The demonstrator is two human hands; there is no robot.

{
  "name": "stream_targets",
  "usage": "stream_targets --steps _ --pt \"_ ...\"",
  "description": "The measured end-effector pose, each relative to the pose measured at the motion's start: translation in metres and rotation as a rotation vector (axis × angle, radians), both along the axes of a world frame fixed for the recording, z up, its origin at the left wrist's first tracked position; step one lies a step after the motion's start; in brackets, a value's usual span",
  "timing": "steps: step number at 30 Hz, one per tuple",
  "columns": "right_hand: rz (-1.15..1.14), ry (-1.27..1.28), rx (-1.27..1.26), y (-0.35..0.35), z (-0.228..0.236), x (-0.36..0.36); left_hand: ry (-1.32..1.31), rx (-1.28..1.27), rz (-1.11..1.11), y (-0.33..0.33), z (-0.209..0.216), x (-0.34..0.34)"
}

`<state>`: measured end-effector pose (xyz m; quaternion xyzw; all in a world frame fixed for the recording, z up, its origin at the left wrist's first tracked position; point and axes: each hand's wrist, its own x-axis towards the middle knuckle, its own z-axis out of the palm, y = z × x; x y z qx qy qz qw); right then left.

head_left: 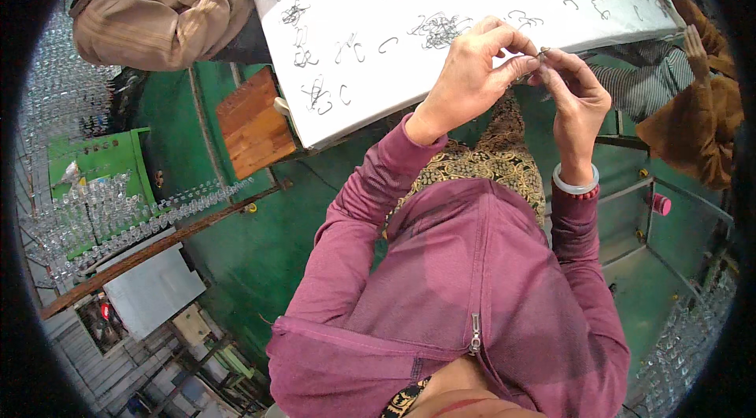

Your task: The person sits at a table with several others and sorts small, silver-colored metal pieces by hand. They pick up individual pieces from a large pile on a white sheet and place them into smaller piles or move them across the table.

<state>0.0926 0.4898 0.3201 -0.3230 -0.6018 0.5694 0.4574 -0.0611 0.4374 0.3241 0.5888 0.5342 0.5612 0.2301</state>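
My left hand point(475, 70) and my right hand point(579, 103) meet fingertip to fingertip over the near edge of a white-topped table point(362, 99). Thumb and forefinger of each are pressed together on a tiny dark piece point(542, 54), too small and too covered by the fingers to name. Thin black curved pieces lie about on the tabletop, some single, others in tangled heaps. One such heap point(438, 29) is just left of my left hand, and a loose curved piece point(388, 45) lies farther left.
A person in a brown jacket point(181, 8) sits at the table's left side. Brown sleeves point(693, 118) and hands of others show at the right. A wooden board point(256, 122) juts out beside the table's left edge. Metal frames point(669, 221) stand on the green floor at right.
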Motion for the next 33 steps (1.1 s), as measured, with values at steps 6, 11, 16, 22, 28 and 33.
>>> stream_targets --steps 6,11,16,22,28,33 --pt "0.011 -0.141 0.26 -0.01 -0.004 -0.002 0.011 -0.009 0.182 -0.015 0.0 0.014" --pt "-0.044 0.023 0.132 0.01 -0.008 -0.003 -0.375 0.005 0.072 -0.016 -0.015 0.025" --pt "-0.072 -0.396 0.293 0.127 -0.031 -0.018 -0.382 -0.016 0.026 -0.014 -0.026 0.026" --pt "0.139 -0.744 0.723 0.239 -0.117 -0.06 -0.359 -0.059 0.051 -0.013 -0.029 0.033" --pt "0.15 -0.981 1.081 0.221 -0.115 -0.069 -0.318 -0.043 0.053 -0.018 -0.03 0.032" --pt "0.231 -0.403 0.274 0.133 -0.036 -0.038 -0.25 -0.066 0.077 -0.012 -0.03 0.033"
